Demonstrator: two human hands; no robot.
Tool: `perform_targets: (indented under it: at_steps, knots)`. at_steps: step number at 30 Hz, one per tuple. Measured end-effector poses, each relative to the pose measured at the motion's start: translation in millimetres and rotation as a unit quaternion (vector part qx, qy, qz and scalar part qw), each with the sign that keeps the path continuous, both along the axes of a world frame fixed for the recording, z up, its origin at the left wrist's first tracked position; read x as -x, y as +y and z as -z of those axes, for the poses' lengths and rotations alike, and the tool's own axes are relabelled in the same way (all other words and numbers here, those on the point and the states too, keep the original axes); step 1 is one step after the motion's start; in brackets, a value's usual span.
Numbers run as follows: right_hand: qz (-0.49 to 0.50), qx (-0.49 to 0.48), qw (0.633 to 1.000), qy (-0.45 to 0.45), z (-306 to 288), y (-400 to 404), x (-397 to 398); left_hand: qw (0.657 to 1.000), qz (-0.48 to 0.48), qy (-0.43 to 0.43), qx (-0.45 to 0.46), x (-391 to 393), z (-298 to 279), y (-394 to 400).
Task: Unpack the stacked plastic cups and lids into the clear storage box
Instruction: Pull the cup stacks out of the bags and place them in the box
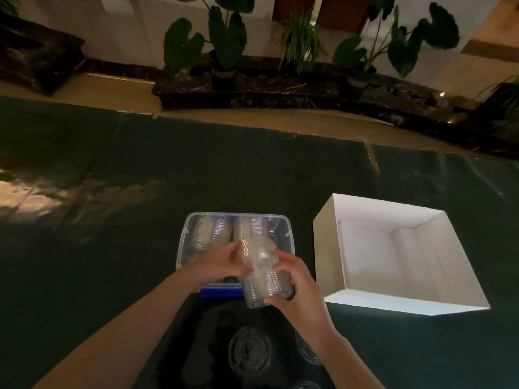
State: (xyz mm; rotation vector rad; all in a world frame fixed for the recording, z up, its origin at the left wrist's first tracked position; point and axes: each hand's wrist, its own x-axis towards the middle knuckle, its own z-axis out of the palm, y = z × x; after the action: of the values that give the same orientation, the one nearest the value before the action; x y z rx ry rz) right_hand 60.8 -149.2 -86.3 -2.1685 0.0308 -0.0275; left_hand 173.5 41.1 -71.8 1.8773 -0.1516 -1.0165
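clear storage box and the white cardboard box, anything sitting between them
Nothing in the head view: between the clear storage box and the white cardboard box only a bare strip of dark green table cover shows.

storage box (193,220): near half hidden by hands | lids (250,352): dim, count unclear | bottom lid (304,385): cut off by edge

Storage box (184,234) sits left of the cardboard box (323,248), cup stacks (213,230) lying inside it
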Motion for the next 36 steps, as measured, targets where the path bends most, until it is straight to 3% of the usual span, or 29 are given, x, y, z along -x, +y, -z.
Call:
perform_targets:
  at_steps: [7, 9, 14, 19, 21, 23, 27, 31, 36]
  knots:
    - [0.029, 0.096, 0.994, -0.042, -2.5, 2.9, 20.7, 0.997, -0.028, -0.073, 0.005, 5.9, 10.4, 3.1]
    - [0.045, 0.063, 0.997, -0.026, -13.3, 2.1, 25.2, 0.995, -0.013, -0.103, -0.005, 6.2, 11.9, 4.2]
    - [0.179, -0.135, 0.974, -0.008, -42.6, -13.3, 15.8, 0.989, 0.003, -0.146, -0.036, 8.7, 14.0, 6.2]
    - [0.198, -0.173, 0.959, 0.106, -45.8, -17.8, -9.3, 0.982, -0.018, -0.188, -0.024, 8.6, 16.9, 6.7]
    - [0.141, -0.128, 0.965, 0.178, -41.6, -20.2, -10.9, 0.979, -0.017, -0.202, -0.021, 7.9, 18.2, 7.1]
    - [0.054, -0.018, 0.969, 0.239, -35.6, -22.4, -7.5, 0.976, -0.006, -0.216, -0.024, 7.4, 20.1, 7.4]
    - [-0.087, 0.172, 0.949, 0.248, -16.8, -6.5, 6.9, 0.965, 0.029, -0.256, -0.055, 8.7, 23.8, 3.9]
    - [-0.086, 0.227, 0.949, 0.203, 2.1, 0.4, 13.2, 0.936, 0.088, -0.328, -0.097, 16.6, 29.8, 0.4]
    - [-0.107, 0.225, 0.940, 0.232, 3.3, 0.5, 12.0, 0.855, 0.156, -0.465, -0.168, 23.6, 41.1, 3.3]
